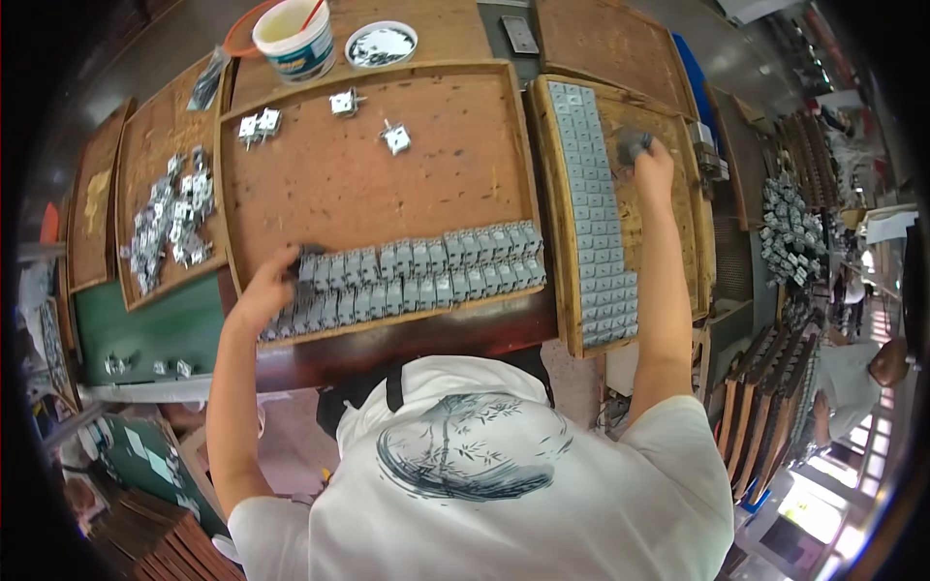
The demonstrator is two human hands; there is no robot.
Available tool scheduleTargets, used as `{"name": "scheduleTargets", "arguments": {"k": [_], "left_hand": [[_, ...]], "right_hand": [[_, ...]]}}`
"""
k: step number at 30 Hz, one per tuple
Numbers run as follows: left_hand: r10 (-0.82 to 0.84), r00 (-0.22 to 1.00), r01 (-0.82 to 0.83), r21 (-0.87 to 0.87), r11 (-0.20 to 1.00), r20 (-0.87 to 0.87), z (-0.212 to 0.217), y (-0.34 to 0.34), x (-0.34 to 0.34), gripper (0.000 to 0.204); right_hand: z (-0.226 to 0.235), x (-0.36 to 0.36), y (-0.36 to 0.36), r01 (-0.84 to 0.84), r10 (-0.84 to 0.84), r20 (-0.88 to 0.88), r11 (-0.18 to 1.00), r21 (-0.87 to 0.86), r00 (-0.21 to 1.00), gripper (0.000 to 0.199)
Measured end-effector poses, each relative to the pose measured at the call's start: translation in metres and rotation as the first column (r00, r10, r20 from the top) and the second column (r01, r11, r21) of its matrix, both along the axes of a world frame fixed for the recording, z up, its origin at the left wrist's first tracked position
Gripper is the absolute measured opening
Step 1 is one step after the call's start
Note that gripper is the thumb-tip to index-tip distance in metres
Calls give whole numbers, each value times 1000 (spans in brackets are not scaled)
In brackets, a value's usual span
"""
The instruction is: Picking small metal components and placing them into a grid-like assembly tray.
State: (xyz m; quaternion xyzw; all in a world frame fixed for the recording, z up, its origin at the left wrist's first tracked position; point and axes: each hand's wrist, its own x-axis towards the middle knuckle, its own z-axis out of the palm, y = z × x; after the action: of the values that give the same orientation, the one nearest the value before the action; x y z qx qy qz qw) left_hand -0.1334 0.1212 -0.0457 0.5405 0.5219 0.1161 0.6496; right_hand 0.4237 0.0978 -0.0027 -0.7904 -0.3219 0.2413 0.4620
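My left hand [266,286] is at the left end of two rows of small grey blocks [417,271] along the near side of a wide wooden tray [378,184]. Its fingers, dark at the tips, close around the end block of the upper row. Over a second wooden tray [572,329] on the right, my right hand [654,172] is closed in a pinch. Something dark and smeared by motion [635,147] shows at its fingertips; whether that is a block or finger covers I cannot tell. Packed columns of flat-faced grey blocks [589,194] fill that tray's left side.
Silvery metal parts [395,137] lie loose in the wide tray's far half. A left tray holds a heap of similar parts [172,221]. Behind stand a white bucket [294,44] and a white bowl [381,45]. More parts [792,232] are piled at right, near another person [852,387].
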Motion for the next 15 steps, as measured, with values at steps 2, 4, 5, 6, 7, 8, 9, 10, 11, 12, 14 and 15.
{"name": "scheduleTargets", "arguments": {"k": [2, 4, 5, 6, 7, 8, 9, 10, 11, 12, 14, 15], "left_hand": [[22, 1000, -21, 12, 1000, -18, 20, -1, 6, 59], [-67, 994, 67, -4, 998, -83, 37, 4, 8, 60], [-104, 989, 115, 103, 988, -105, 23, 7, 2, 60], [-89, 985, 127, 276, 953, -146, 14, -7, -1, 62], [-67, 977, 151, 431, 890, -204, 6, -19, 4, 64], [-36, 916, 311, 648, 695, -400, -5, -25, 7, 66], [-23, 917, 320, 699, 639, -398, -17, -18, 22, 63], [-82, 890, 387, 649, 655, -448, -10, -18, 36, 56], [-116, 840, 462, 587, 665, -530, -13, -24, 45, 51], [2, 855, 430, 712, 556, -518, -11, -33, 53, 49], [59, 879, 334, 699, 632, -474, -5, -35, 54, 49], [95, 906, 256, 714, 652, -411, -8, -34, 51, 50]], "right_hand": [[-21, 36, 31, 24, -22, 135, 1000, -16, 991, 24], [-61, 87, 61, 37, -28, 261, 999, -32, 965, 27], [-88, 121, 74, 31, -23, 165, 999, -41, 986, 30], [-78, 74, 113, -65, 69, 53, 996, -66, 996, 34], [-61, 34, 121, 20, -26, -79, 998, -66, 997, 44], [-48, 35, 136, 29, 22, 151, 946, -322, 988, 53], [-73, 90, 144, 41, 224, 448, 860, -509, 866, 56], [-78, 97, 152, -82, 325, 406, 855, -513, 854, 56], [-77, 96, 163, -235, 263, 142, 954, -185, 954, 59], [-77, 96, 166, -241, 265, -189, 960, 144, 946, 62], [-88, 132, 172, -253, 245, -267, 968, 7, 932, 59], [-95, 145, 175, -161, 117, -288, 978, -136, 951, 56]]}}
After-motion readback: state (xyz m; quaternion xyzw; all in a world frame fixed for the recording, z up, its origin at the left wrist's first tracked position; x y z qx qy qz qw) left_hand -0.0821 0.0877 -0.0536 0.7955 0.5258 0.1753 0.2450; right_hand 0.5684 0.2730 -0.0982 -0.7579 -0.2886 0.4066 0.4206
